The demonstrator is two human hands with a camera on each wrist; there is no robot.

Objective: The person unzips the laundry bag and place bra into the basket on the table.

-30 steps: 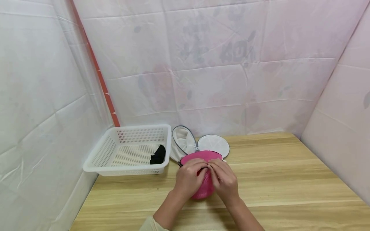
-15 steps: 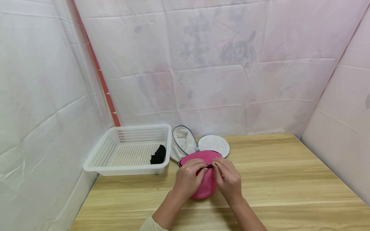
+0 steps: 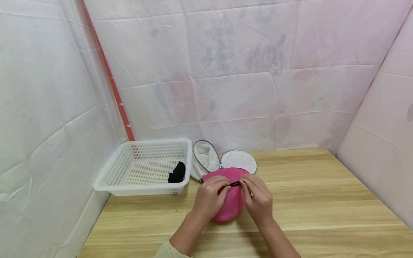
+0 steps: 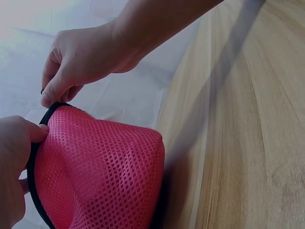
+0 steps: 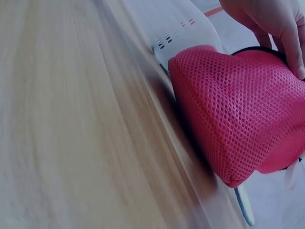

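A pink mesh laundry bag (image 3: 229, 208) with a black-edged opening stands on the wooden table in front of the person. At the left of the opening, my left hand (image 3: 209, 199) pinches the black edge (image 4: 32, 167) between thumb and fingers. My right hand (image 3: 258, 200) pinches the same edge further right, and a short stretch of black trim shows between the two hands. The pink lid flap (image 3: 230, 173) lies tipped back behind the fingers. In the left wrist view the right hand's fingertips are right at the upper end of the rim.
A white plastic basket (image 3: 158, 149) stands at the left, with a folded black cloth (image 3: 177, 173) in its right corner. Behind the pink bag lie an opened white bag (image 3: 204, 159) and its round white lid (image 3: 238, 161). Sheeted walls stand at the back and sides.
My right hand has slid rightward along the black edge, away from the left hand, exposing more trim between them. My left hand and the basket have stayed in place.
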